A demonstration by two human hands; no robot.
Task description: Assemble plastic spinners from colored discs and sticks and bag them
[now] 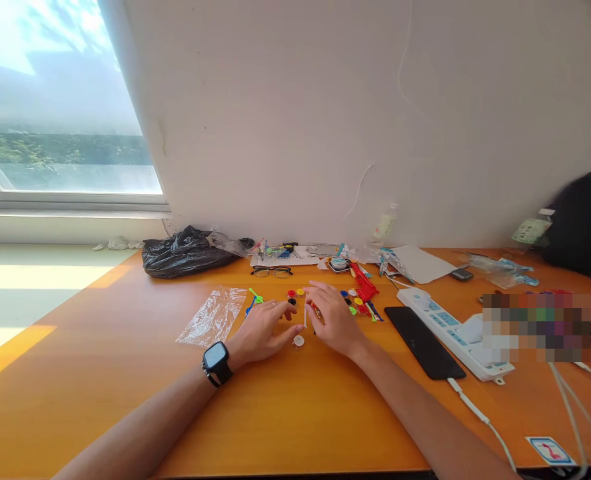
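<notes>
Where the two hands meet at the middle of the table [125, 373], a thin white stick [305, 317] is seen standing upright between them, with a small white wheel [298, 341] lying flat on the wood just near of it. The left hand [262, 330] is laid low on the table with its fingers stretched out and loosely parted, holding nothing; a dark watch [216, 362] is worn on its wrist. The right hand [332, 319] is curled over beside the stick, its fingertips at the stick, though whether the stick is actually pinched cannot be told. Just far of the hands, small coloured discs [295, 293] are scattered, and a red plastic piece [364, 287] is set to their right. A clear plastic bag [214, 315] is spread to the left, with glasses [271, 271] and a crumpled black bag [185, 257] farther off by the wall. To the right, a black phone [422, 341] and a white power strip [455, 331] are laid side by side.
</notes>
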